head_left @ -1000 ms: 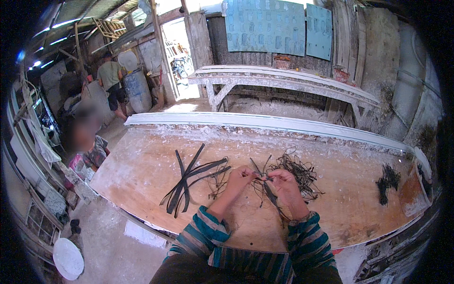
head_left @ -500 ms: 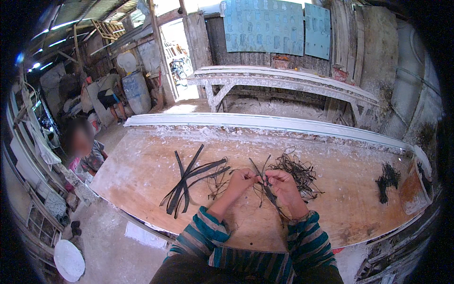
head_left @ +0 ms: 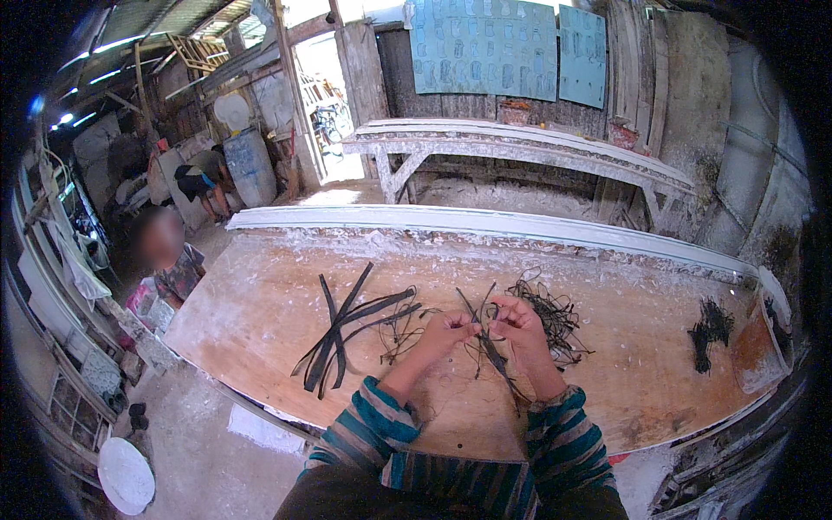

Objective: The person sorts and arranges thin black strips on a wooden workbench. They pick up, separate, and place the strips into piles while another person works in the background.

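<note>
Over the middle of the wooden tabletop (head_left: 425, 416), my left hand (head_left: 449, 334) and my right hand (head_left: 520, 331) are close together, fingers pinched. Between them runs a thin black strand, with a small bundle of dark strips (head_left: 494, 354) lying just beneath. The exact hold at the fingertips is too small to make out. Left of my hands, several flat black strips (head_left: 334, 334) lie crossed, with loose thin strands (head_left: 399, 334) beside them. Behind my right hand spreads a tangled heap of black strands (head_left: 559, 321), partly hidden by that hand.
A smaller black clump (head_left: 712, 334) lies at the right, near a whitish-brown curved container (head_left: 763, 351). A long white moulding (head_left: 485, 232) borders the table's far edge. One person (head_left: 178, 269) is beside the left end; another (head_left: 204, 182) bends near a blue barrel (head_left: 251, 165).
My right hand has risen slightly and its fingers have curled in; my left hand barely shifts. The near person at left has moved toward the table; the far person bends lower.
</note>
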`<state>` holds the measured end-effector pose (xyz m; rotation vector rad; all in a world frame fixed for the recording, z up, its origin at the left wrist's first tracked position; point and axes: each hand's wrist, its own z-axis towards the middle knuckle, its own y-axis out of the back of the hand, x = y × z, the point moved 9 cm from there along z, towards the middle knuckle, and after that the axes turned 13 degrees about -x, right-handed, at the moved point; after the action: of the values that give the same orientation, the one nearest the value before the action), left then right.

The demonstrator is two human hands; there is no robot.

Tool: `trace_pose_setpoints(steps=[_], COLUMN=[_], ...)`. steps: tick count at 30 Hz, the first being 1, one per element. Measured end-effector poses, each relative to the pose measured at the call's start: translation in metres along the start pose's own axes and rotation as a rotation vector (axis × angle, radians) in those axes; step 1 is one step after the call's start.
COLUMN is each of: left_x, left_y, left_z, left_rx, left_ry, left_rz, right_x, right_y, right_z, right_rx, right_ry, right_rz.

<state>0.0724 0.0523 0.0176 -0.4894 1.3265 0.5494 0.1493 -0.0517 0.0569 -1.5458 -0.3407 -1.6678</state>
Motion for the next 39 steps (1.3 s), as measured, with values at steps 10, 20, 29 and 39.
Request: trace_pose_setpoints(steps=[10, 20, 29, 39], left_x=[-0.005, 0.004, 0.016, 0.012], left_y=[-0.053, 0.003, 0.06, 0.06], left_z=[-0.034, 0.001, 0.011, 0.009], left_rx=[0.438, -0.044, -0.494, -0.466], left_ry=[0.041, -0.001, 0.044, 0.026], left_rz=[-0.072, -0.064, -0.161, -0.045], right_x=[0.025, 0.04, -0.015, -0.042], right_y=[0.026, 0.038, -0.024, -0.045], right_z=[0.001, 0.0, -0.014, -0.032], right_rx=[-0.351, -0.461, 0.174, 0.429], right_ry=[0.553, 0.597, 0.198, -0.033], right_rz=[-0.689, -0.668, -0.435, -0.263])
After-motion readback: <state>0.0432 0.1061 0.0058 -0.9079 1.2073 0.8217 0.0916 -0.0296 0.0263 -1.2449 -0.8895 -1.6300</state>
